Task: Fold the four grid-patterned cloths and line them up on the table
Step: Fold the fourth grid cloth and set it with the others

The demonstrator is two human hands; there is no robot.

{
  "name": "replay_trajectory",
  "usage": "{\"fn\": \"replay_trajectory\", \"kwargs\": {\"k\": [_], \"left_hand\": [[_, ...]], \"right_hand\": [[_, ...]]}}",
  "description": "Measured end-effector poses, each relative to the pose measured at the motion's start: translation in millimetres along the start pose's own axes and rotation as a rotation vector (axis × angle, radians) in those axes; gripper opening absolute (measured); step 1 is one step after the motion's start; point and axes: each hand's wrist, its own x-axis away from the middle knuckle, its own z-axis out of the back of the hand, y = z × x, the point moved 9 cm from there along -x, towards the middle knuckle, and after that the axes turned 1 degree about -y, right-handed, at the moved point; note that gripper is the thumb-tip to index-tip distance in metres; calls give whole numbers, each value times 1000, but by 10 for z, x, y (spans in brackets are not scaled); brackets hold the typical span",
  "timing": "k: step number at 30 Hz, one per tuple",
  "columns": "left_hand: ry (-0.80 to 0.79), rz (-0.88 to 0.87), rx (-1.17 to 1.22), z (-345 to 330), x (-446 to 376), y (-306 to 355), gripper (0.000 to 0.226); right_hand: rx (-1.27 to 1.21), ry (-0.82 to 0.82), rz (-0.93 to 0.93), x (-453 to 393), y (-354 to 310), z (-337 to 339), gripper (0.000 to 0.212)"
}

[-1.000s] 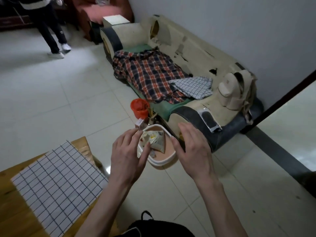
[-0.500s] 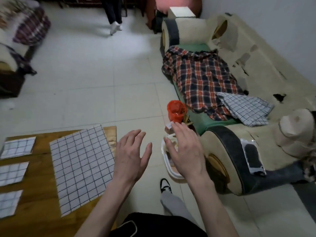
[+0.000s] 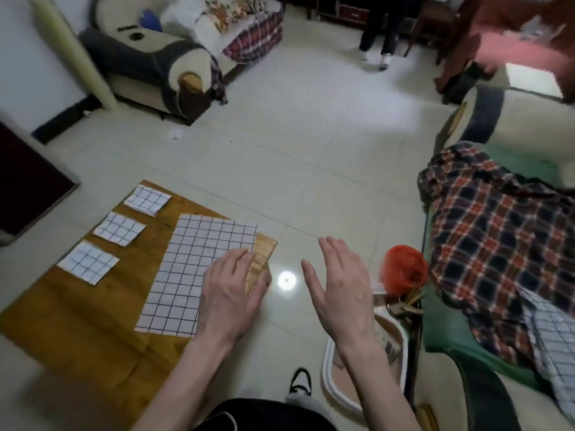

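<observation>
A large white grid-patterned cloth (image 3: 193,269) lies spread flat on the low wooden table (image 3: 93,331). Three small folded grid cloths sit in a row along the table's left side: one far (image 3: 147,200), one in the middle (image 3: 119,228), one near (image 3: 88,262). My left hand (image 3: 231,290) hovers with straight fingers over the big cloth's right edge and the table corner. My right hand (image 3: 339,284) is held open in the air over the floor, right of the table, holding nothing.
A red cup (image 3: 404,269) and a white-rimmed basin (image 3: 329,368) stand on the floor by my right hand. A sofa (image 3: 510,353) at right carries a plaid shirt (image 3: 497,237) and a checked cloth (image 3: 553,343). Another sofa (image 3: 161,63) stands far left. A person's legs (image 3: 378,35) are at the back.
The view has swung left from the sofa to the table, bringing all three folded cloths into sight. Both hands have moved left with it; the left now reaches the big cloth's edge.
</observation>
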Motion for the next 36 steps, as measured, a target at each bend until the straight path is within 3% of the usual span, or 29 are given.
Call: {"fn": "replay_trajectory", "kwargs": {"k": [13, 20, 26, 32, 36], "left_hand": [[145, 365, -69, 293, 58, -878, 52], [193, 464, -48, 317, 22, -1431, 50], [140, 514, -42, 133, -50, -1816, 50], [123, 554, -9, 22, -148, -2086, 50], [104, 595, 26, -153, -172, -2349, 51]], "right_hand": [[-83, -150, 390, -686, -993, -864, 59], [-69, -210, 460, -817, -1466, -1386, 63], [-22, -290, 493, -914, -1767, -1764, 64], [-10, -303, 521, -1028, -1956, -1998, 63], [-1, -394, 536, -1119, -1906, -2433, 65]]}}
